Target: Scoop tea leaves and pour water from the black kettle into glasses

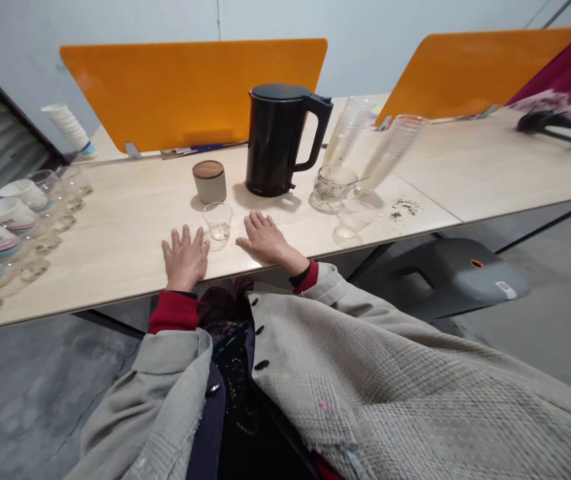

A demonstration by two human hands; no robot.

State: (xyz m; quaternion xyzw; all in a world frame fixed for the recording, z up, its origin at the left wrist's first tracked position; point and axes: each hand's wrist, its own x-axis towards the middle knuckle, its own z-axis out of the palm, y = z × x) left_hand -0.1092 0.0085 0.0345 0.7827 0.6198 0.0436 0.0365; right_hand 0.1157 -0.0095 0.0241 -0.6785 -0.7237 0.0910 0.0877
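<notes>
My left hand (185,259) lies flat on the near edge of the pale wooden table (130,233), fingers apart and holding nothing. My right hand (265,239) rests palm down a little farther along, also holding nothing. Between them and slightly beyond stands a small clear glass (218,223) with a little liquid in it. Behind it are a round lidded canister (209,181) and a black electric kettle (272,140). To the right are a glass cup with a strainer (332,187), a second clear glass (351,223), and scattered dark tea leaves (406,207).
Two tall stacks of clear plastic cups (390,153) lean near the kettle. Striped white cups (10,217) and glasses (30,250) line the left edge. Orange divider panels (185,93) stand behind the table, and a grey stool (445,277) sits below right.
</notes>
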